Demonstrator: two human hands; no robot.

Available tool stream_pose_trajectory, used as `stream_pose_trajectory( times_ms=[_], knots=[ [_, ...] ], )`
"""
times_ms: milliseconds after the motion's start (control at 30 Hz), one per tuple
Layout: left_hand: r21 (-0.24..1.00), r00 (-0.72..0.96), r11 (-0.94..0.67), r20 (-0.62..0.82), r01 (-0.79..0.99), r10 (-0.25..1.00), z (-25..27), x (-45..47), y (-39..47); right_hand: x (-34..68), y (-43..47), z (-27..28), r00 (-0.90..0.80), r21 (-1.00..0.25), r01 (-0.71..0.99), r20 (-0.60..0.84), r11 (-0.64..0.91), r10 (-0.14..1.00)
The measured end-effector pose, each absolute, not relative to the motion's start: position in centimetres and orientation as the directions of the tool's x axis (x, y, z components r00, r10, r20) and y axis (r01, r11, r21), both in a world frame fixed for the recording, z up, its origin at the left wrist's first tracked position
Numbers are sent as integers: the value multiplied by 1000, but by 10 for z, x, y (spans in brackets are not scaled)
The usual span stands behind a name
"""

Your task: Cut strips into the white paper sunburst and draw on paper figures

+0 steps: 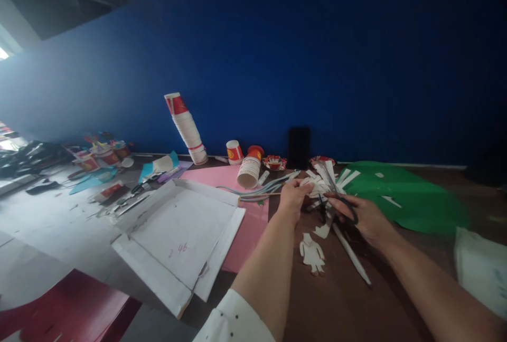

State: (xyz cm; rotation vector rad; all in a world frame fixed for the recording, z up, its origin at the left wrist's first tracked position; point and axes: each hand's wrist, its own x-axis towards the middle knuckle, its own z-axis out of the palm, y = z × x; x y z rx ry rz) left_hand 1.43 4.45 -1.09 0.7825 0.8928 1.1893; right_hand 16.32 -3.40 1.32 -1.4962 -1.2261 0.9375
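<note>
Blue wall panel (277, 67) fills the background; below it, a brown tabletop (356, 305). White shallow box (158, 220) at the left, red handwriting on its floor, one corner over a pink sheet (249, 241). Green sheet (423, 199) on the far right side of the work area (a few white scraps lying on it). Leaning stack of paper cups (186, 128) behind the box, near the wall.

Left hand (293, 200): fingers closed, pinching the near side of a white paper piece (316, 186), strips fanning outward from it. The piece is between the two hands, just above the tabletop. Right hand (368, 218): partly curled, fingers at the handles of dark-handled scissors (350, 211); blades up among the strips, their gap too blurred to judge.

White pen-like stick (351, 253) lies slantwise below the scissors. Smallest: white figure cutout (311, 253), flat on the tabletop, between the forearms.
</note>
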Motion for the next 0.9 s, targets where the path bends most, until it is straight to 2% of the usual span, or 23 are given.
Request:
stream_pose_trajectory(
  times_ms=[233, 600, 900],
  knots=[
    [825, 160, 269, -218, -496, 963, 1, 11, 37, 165, -35, 15, 347, -993, 97, -24, -61, 937],
    [828, 205, 256, -174, -499, 963, 2, 12, 36, 172, -26, -3, 353, -999, 25, -36, -48, 935],
    [875, 130, 196, -154, -442, 980, -9, 19, 36, 172, -25, -3, 330, -996, -88, -43, -14, 943]
  ],
)
